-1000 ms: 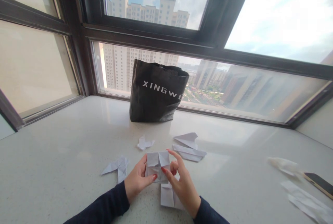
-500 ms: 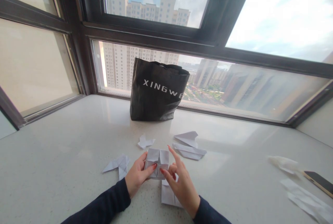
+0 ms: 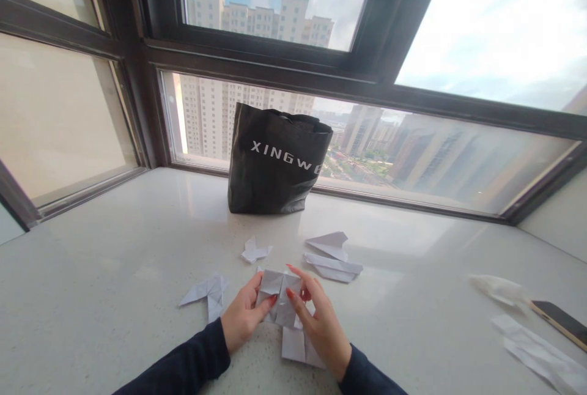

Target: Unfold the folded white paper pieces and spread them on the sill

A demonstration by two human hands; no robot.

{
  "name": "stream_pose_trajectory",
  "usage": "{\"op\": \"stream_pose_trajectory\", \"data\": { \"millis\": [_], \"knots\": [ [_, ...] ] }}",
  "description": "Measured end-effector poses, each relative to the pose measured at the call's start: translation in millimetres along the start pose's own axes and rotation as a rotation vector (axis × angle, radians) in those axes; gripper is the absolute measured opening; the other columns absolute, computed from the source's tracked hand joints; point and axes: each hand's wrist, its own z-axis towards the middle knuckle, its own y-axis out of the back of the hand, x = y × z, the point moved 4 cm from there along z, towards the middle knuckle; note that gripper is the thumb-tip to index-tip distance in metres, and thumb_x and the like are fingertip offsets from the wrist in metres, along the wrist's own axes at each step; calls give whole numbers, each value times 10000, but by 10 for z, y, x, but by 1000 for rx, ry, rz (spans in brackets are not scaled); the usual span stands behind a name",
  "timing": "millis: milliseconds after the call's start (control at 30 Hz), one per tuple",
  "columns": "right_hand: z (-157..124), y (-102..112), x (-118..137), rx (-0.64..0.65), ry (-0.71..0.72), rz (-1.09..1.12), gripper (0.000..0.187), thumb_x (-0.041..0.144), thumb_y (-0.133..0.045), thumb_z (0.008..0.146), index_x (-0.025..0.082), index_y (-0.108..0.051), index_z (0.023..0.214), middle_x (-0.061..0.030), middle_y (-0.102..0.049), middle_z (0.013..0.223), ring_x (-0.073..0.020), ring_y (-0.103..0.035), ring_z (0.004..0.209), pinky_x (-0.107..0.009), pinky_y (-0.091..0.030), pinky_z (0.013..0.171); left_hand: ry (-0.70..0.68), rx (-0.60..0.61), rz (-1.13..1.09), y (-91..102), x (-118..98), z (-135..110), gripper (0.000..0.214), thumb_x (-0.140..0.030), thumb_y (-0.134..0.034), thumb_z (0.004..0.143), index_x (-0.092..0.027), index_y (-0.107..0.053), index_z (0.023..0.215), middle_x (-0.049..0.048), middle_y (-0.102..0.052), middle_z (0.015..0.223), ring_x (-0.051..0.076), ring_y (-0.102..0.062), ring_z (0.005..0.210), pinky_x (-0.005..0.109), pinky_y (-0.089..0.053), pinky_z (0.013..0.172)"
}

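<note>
A small folded white paper piece (image 3: 272,282) with squarish flaps is held up between both hands. My left hand (image 3: 245,312) grips its left side, thumb lying across the front. On the right side, my right hand (image 3: 323,324) pinches a flap, with the thumb in front and the index finger at the top edge. Below it on the counter lies another folded white paper square (image 3: 293,345), partly hidden by my right hand. A folded paper shape with pointed arms (image 3: 208,294) rests left of my left hand.
Beyond my hands lie a small folded paper shape (image 3: 255,252), a paper plane (image 3: 331,243) and a long paper boat shape (image 3: 334,268). A black bag (image 3: 277,166) stands by the window. At right are a phone (image 3: 562,320) and crumpled white wrappers (image 3: 541,349).
My right hand's raised index finger has come down onto the paper's top edge, and the thumb has moved up onto the right flap. The paper's right side now looks opened and shifted.
</note>
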Motion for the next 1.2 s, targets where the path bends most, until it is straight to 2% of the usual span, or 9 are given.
{"op": "stream_pose_trajectory", "data": {
  "millis": [100,267,533,700,833,933,1000,1067,1200],
  "knots": [
    [7,8,-6,-15,-12,28,354,366,-448,852,178,-488,1149,-4,-530,718,-157,-486,653,-265,-432,624,-6,-7,7,-7,-14,-5,418,-394,-617,803,-144,-471,1105,112,-549,1102,272,-474,1060,359,-323,936],
    [24,64,17,-59,-26,48,232,395,-495,822,183,-559,755,8,-519,653,-145,-462,621,-248,-393,577,15,-33,98,-11,-16,-22,476,-416,-610,793,-130,-475,1149,117,-558,1098,278,-488,1044,349,-355,912],
    [53,252,-37,-306,-118,321,228,401,-451,855,202,-449,744,34,-473,598,-126,-454,552,-239,-382,513,-43,-159,302,152,-160,27,371,-280,-499,811,-119,-512,1145,127,-570,1105,250,-517,1027,351,-415,865],
    [70,306,-75,-383,-152,376,241,425,-498,825,202,-445,749,56,-443,551,-104,-417,485,-213,-351,445,-141,23,743,8,-211,-45,279,-166,-411,818,-175,-575,1044,87,-598,1050,222,-532,977,336,-397,854],
    [92,276,-80,-337,-183,418,264,448,-516,805,197,-455,751,63,-452,532,-92,-403,458,-206,-338,430,-119,270,972,-260,-113,-159,360,-194,-554,792,-242,-509,1145,51,-523,1202,268,-411,1130,459,-192,990],
    [188,329,-28,-219,-231,459,304,485,-549,765,192,-472,760,57,-486,530,-87,-396,450,-201,-319,419,-69,362,1066,-341,-10,-202,399,-179,-587,784,-298,-498,1154,12,-487,1249,281,-351,1182,538,-13,997],
    [263,396,22,-75,-280,472,344,515,-584,717,188,-483,745,52,-500,517,-85,-394,441,-200,-307,411,-76,308,1049,-302,17,-187,343,-183,-537,802,-281,-517,1130,22,-526,1204,263,-417,1129,521,-37,1005],
    [281,457,54,66,-334,459,377,541,-607,676,186,-490,727,54,-499,494,-83,-391,416,-200,-294,397,-112,140,991,-194,2,-146,305,-176,-426,826,-232,-534,1106,58,-577,1118,238,-491,1037,459,-178,996],
    [81,454,-7,199,-425,409,403,579,-571,677,190,-475,721,69,-466,452,-73,-367,367,-186,-262,363,-197,-136,905,3,-59,-84,356,-151,-295,824,-193,-567,1051,93,-605,1012,223,-530,947,347,-376,857]
  ]
}}
